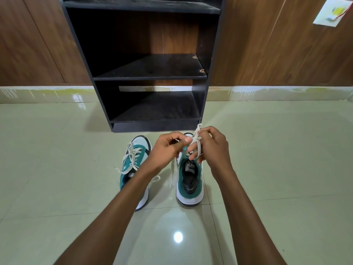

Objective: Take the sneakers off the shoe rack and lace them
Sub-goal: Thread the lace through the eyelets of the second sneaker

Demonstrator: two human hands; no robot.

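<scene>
We see both sneakers on the tile floor [57,150] just in front of the shoe rack [145,77], toes toward it. Left sneaker [133,169] sits w/ a tied bow. Over the right sneaker [190,180], left hand [168,148] and right hand [212,148] both pinch its white lace [196,131], loop held up.

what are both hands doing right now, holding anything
Left hand: closed, pinching the white lace of the right sneaker.
Right hand: closed on the same lace, which loops over its fingers.
</scene>
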